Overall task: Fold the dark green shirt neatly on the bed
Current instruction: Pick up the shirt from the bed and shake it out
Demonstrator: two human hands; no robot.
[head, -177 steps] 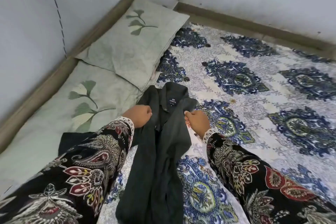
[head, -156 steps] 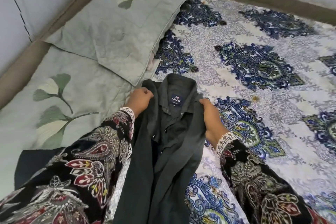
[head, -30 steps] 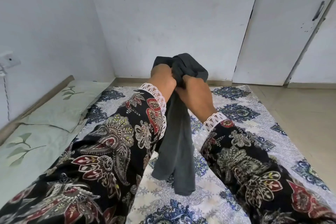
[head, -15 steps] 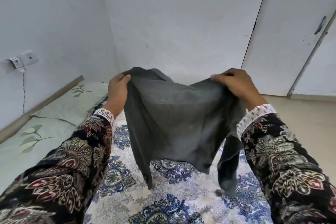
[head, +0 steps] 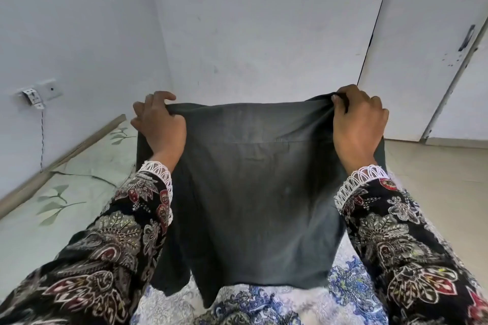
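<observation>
Shirt (head: 253, 192) held up back-side toward the camera; collar and buttons hidden. Fingertips of the left hand (head: 158, 126) and right hand (head: 359, 124) tucked behind the top edge. Much of the bed (head: 264, 303) screened by cloth. Sleeves (head: 92, 266) cut off at the near edge. Far pillow (head: 87, 150) partly hidden.

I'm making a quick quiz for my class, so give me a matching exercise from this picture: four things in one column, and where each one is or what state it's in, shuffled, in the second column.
Things:
1. dark green shirt
2. left hand
3. pillows
4. wall socket

Places or states:
A. lying along the left edge of the bed
B. fixed to the left wall, cord hanging down
C. held up and spread out in the air
D. gripping one top corner of the cloth

Pairs: 1-C, 2-D, 3-A, 4-B
</observation>
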